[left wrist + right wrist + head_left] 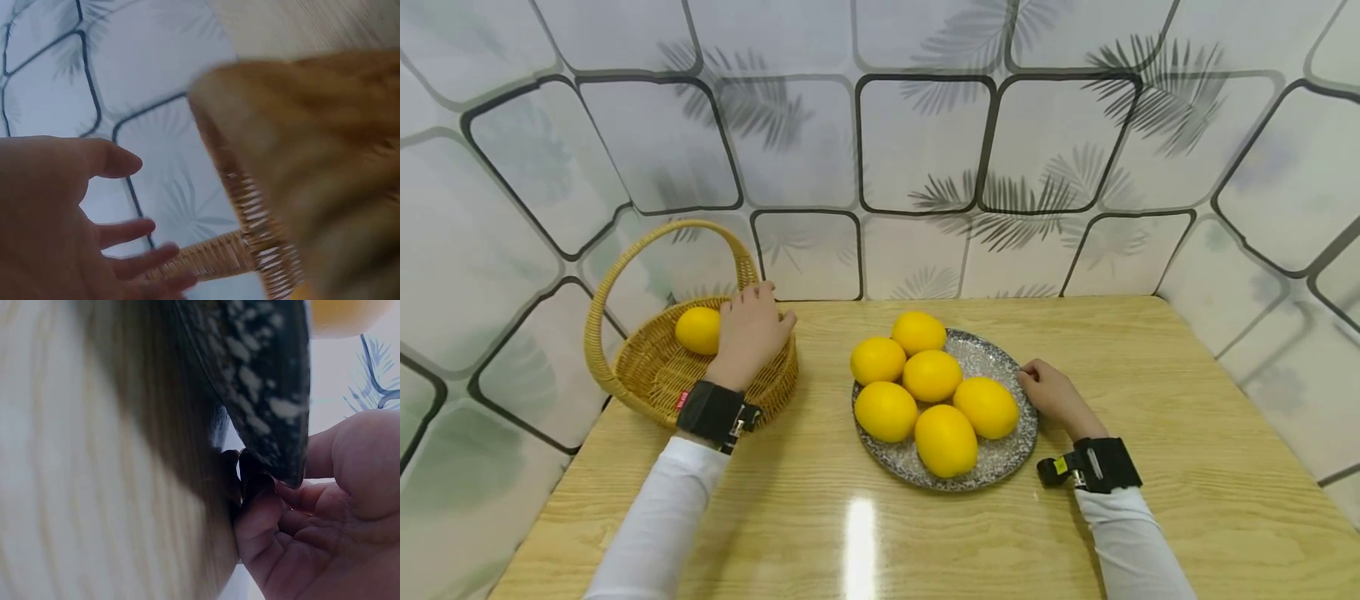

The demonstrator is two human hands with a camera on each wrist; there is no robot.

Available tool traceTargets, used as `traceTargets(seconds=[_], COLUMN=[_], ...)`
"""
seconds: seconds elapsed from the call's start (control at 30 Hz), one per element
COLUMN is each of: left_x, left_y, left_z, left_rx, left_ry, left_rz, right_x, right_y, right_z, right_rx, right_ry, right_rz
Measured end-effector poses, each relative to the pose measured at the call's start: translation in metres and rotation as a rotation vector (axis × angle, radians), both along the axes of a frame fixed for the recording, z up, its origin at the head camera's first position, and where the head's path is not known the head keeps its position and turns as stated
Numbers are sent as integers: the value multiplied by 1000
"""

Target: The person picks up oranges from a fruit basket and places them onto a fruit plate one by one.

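Note:
A speckled grey plate point(1000, 471) stands on the table, with several lemons point(945, 442) on it. My right hand point(1060, 393) pinches the plate's right rim. In the right wrist view, the thumb lies over the edge and curled fingers are beneath it. On the left is a wicker basket point(787, 383) with a tall arched handle point(597, 333) and one lemon point(697, 330) showing inside. Over the basket's right side hangs my left hand point(751, 329), holding nothing. Its fingers look spread and relaxed in the left wrist view, beside the blurred basket wall point(262, 131).
The light wooden table point(790, 533) carries the basket and the plate. Patterned wall covering point(925, 142) rises behind the table and along both sides. Black wrist straps with small cameras point(713, 412) sit on both wrists.

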State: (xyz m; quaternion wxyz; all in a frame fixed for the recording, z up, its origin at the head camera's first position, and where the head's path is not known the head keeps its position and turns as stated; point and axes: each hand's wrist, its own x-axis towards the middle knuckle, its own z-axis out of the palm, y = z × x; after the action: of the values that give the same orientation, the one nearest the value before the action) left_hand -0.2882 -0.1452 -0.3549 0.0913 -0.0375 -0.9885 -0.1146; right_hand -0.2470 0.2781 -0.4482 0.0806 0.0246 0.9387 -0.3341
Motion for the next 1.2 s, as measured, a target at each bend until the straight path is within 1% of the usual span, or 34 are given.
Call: traceTargets(seconds=[0.07, 0.2, 0.27, 0.33, 0.53, 0.63, 0.83, 1.07, 1.2], left_x=[-2, -2, -2, -2, -4, -6, -5, -5, -5], left_y=[-7, -14, -16, -17, -21, -23, -30, -39, -45], left_z=[-3, -10, -14, -18, -23, -25, -27, -25, -24], left_rx=[10, 22, 25, 23, 32, 33, 31, 52, 16], left_ry=[-37, -173, -236, -271, -282, -276, -234, -253, -272], left_rz=[27, 66, 76, 74, 71, 84, 165, 255, 313], right_x=[0, 1, 1, 2, 4, 3, 1, 0, 1], right_y=[0, 0, 0, 0, -1, -1, 0, 1, 2], right_z=[0, -1, -2, -3, -2, -2, -5, -4, -3], right_rx=[-3, -10, -18, -23, -28, -27, -26, -32, -22], right_ry=[4, 23, 31, 37, 36, 36, 21, 27, 22], right_rz=[3, 9, 11, 10, 9, 4, 4, 3, 5])
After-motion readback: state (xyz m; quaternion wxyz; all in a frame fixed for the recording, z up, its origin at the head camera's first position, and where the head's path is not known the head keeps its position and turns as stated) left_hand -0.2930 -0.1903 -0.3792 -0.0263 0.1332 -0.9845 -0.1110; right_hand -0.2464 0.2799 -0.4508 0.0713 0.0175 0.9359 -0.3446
